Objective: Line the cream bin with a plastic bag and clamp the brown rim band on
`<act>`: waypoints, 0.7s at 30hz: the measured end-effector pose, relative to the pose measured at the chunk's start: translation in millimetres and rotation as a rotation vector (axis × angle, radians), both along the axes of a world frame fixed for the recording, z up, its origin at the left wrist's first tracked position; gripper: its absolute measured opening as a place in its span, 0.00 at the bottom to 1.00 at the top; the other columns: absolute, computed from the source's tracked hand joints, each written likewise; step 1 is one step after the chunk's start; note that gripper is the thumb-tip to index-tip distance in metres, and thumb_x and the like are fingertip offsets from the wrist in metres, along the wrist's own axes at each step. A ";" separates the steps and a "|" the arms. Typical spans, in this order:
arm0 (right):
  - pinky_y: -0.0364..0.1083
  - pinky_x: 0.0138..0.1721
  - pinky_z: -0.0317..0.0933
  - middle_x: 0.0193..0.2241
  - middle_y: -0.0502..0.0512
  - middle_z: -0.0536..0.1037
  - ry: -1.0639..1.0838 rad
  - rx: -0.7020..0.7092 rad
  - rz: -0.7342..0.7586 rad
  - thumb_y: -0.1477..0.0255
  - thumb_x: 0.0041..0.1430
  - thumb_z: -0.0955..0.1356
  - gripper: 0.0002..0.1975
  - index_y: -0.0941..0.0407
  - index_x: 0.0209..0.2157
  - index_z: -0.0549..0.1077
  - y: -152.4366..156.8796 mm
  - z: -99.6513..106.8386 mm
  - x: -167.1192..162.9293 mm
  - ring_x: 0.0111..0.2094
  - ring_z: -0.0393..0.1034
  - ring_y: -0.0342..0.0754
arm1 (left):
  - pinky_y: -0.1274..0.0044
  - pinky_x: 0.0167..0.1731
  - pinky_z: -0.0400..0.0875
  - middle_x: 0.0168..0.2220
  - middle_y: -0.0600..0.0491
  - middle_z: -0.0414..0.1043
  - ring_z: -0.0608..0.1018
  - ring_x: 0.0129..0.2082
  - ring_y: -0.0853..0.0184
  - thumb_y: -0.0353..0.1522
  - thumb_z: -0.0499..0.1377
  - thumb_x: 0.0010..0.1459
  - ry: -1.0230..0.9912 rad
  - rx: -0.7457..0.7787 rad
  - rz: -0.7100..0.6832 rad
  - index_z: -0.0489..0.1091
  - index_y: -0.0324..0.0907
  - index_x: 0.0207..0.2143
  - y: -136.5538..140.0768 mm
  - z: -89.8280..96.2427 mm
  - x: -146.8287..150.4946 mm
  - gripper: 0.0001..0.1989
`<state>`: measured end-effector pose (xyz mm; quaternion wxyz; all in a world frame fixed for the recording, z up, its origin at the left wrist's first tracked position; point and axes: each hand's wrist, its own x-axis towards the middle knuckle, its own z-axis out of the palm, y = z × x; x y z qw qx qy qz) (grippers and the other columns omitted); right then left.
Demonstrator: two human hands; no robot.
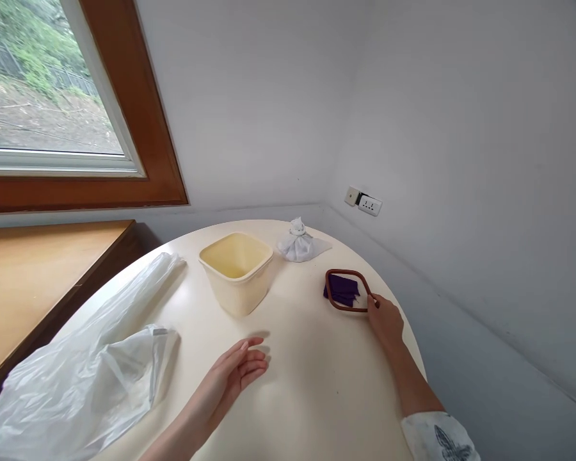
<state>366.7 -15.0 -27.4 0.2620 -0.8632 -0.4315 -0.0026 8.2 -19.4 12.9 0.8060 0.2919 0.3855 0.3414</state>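
My right hand (386,320) grips the near right corner of a brown, rounded-square frame (348,309) at the table's right side. Inside its outline shows a folded dark purple cloth (343,289); whether the frame touches the cloth I cannot tell. My left hand (244,366) is held over the table with its fingers loosely stretched and nothing in them. Just beyond it stands a cream square tub (240,291), open at the top. A white knotted bag (297,243) sits behind the tub, to its right.
Crumpled clear plastic sheeting (91,378) spreads over the left of the round cream table (292,410). A wooden desk (52,262) adjoins at left, below a window. Walls meet behind the table, with a power socket (369,205) on the right one.
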 end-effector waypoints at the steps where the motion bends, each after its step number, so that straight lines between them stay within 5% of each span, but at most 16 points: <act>1: 0.43 0.21 0.57 0.29 0.59 0.77 -0.002 -0.004 0.003 0.61 0.57 0.56 0.21 0.54 0.39 0.75 1.2 -1.8 0.5 0.27 0.70 0.50 | 0.71 0.48 0.66 0.33 0.48 0.74 0.75 0.37 0.64 0.37 0.58 0.54 0.000 0.002 -0.004 0.70 0.39 0.41 1.1 -2.2 -0.4 0.14; 14: 0.55 0.32 0.62 0.40 0.65 0.76 0.043 -0.155 -0.003 0.55 0.59 0.51 0.29 0.54 0.52 0.68 11.3 -0.9 1.4 0.38 0.72 0.59 | 0.72 0.41 0.68 0.27 0.51 0.71 0.74 0.31 0.66 0.39 0.59 0.53 0.124 0.151 -0.125 0.70 0.39 0.39 5.5 -7.0 -10.0 0.15; 21: 0.52 0.34 0.61 0.41 0.62 0.76 0.097 -0.063 0.048 0.57 0.59 0.51 0.29 0.53 0.55 0.64 4.4 15.6 -12.9 0.40 0.69 0.60 | 0.71 0.40 0.68 0.27 0.51 0.70 0.74 0.31 0.66 0.40 0.60 0.52 0.219 0.334 -0.269 0.70 0.38 0.37 1.0 -2.0 -19.0 0.15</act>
